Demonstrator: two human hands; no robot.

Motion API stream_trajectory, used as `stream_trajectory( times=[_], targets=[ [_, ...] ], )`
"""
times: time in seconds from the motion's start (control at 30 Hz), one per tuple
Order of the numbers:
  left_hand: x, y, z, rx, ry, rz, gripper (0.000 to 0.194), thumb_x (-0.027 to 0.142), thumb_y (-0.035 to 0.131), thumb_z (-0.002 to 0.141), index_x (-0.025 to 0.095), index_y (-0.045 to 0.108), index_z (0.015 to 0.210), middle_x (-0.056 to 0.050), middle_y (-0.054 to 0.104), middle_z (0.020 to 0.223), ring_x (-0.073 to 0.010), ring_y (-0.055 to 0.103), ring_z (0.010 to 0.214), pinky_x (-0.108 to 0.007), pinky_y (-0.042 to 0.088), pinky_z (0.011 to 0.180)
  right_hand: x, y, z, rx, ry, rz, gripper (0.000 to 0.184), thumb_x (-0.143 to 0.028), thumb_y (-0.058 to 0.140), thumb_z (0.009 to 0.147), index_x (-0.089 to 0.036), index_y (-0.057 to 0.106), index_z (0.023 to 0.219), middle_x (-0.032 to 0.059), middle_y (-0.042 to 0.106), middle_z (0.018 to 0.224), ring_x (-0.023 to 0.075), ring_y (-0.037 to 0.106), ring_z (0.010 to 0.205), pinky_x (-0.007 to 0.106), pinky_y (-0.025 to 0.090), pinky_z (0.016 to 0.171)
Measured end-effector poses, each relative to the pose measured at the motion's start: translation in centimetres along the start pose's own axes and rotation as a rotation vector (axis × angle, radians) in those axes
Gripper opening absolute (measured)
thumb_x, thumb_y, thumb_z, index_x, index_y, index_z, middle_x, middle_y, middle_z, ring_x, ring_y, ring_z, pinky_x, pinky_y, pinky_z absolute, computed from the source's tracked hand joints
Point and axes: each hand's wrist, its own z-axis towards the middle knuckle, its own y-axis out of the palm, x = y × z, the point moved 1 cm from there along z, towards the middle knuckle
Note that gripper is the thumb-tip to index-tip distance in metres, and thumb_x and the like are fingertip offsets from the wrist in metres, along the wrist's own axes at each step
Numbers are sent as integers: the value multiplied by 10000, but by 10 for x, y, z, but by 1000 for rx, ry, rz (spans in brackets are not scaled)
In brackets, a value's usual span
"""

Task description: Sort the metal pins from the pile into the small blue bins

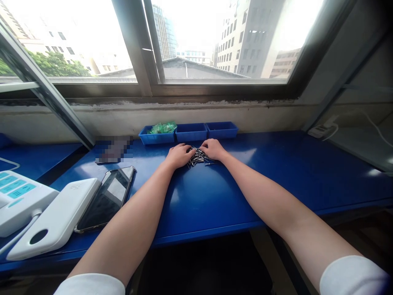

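Note:
A small pile of thin, shiny metal pins (pixel 198 157), perhaps rivets or nails, lies on the blue tabletop (pixel 202 200). At the pile's left edge rests my left hand (pixel 180 156), palm down, its fingers loosely bent and the thumb apart from them, touching the pins. My right hand (pixel 214 149) is at the right edge, with fingers curled down and thumb close to the fingertips among the pins. Whatever sits between those right fingertips is too small to make out. One pin lies slightly apart near the right wrist.
Behind the pile stand three joined blue bins; the left bin (pixel 158 138) holds green plastic bags (pixel 162 128). To the left lie a dark phone (pixel 109 196), a white power bank (pixel 58 217), a white power strip (pixel 21 196) and a blurred-out object (pixel 113 149). A window rises behind.

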Motion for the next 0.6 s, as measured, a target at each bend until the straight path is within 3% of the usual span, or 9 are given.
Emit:
stream_trajectory(
  times=[0.17, 0.3, 0.5, 0.6],
  targets=[
    [3, -3, -3, 34, 1, -18, 506, 551, 364, 876, 227, 631, 1158, -89, 572, 1285, -275, 492, 1212, -375, 355, 1015, -1, 2, -1, 69, -21, 22, 213, -277, 490, 873, -173, 673, 842, 78, 701, 891, 191, 622, 835, 281, 435, 740],
    [9, -7, -4, 163, 58, -72, 473, 486, 429, 868, 193, 587, 1204, -94, 594, 1238, -247, 542, 1138, -337, 398, 970, -6, 0, -3, 108, -108, 59, 246, -277, 427, 916, -167, 639, 857, 59, 685, 852, 163, 605, 803, 254, 413, 721],
    [19, -12, -6, 222, 234, -158, 271, 365, 466, 864, 203, 676, 921, -55, 678, 948, -199, 620, 883, -299, 456, 828, -14, -1, -5, 123, -157, 11, 403, -417, 388, 938, -175, 587, 685, 55, 654, 713, 155, 573, 672, 255, 361, 635],
    [22, -13, -8, 235, 271, -187, 244, 373, 503, 846, 202, 669, 897, -48, 683, 922, -191, 622, 854, -298, 454, 814, -16, -3, -5, 179, -141, 45, 450, -466, 365, 937, -179, 587, 671, 49, 642, 674, 153, 567, 643, 255, 352, 617]
  ],
)
